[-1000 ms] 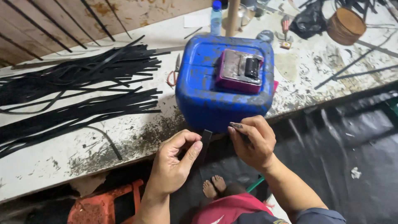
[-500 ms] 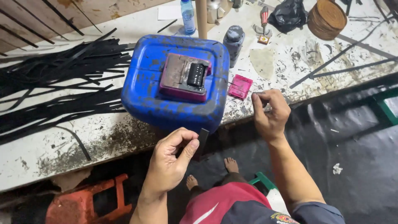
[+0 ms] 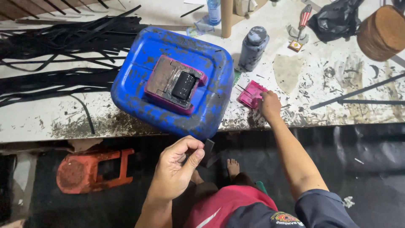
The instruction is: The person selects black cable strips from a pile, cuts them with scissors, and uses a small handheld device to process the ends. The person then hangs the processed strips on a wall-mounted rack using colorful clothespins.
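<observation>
The left hand (image 3: 175, 169) pinches a small black strip (image 3: 208, 148) just below the blue can (image 3: 173, 82). The right hand (image 3: 269, 105) reaches to the pink box (image 3: 250, 94) right of the can, fingers touching it. Many black strips (image 3: 55, 55) lie left of the can, untouched.

Blue jerrycan (image 3: 168, 80): plastic, semi-gloss, scuffed w/ black smears. Block on top (image 3: 175, 83): magenta, worn, dark matt centre. Tabletop (image 3: 329, 76): pale, rough, paint-flecked, stained, edge chipped. Black strips (image 3: 63, 46): matt, rubbery-looking, flexible. Left hand (image 3: 177, 169) pinches a small black strip (image 3: 208, 148), matt, material unclear. Right hand (image 3: 269, 105) on pink pad (image 3: 249, 93): plastic-like, smooth, streaked. Grey bottle (image 3: 253, 47): dull, smeared. Round basket (image 3: 382, 31): brown, rough woven look. Stool (image 3: 90, 169): orange plastic, grimy. Floor: black sheeting, slight sheen.
</observation>
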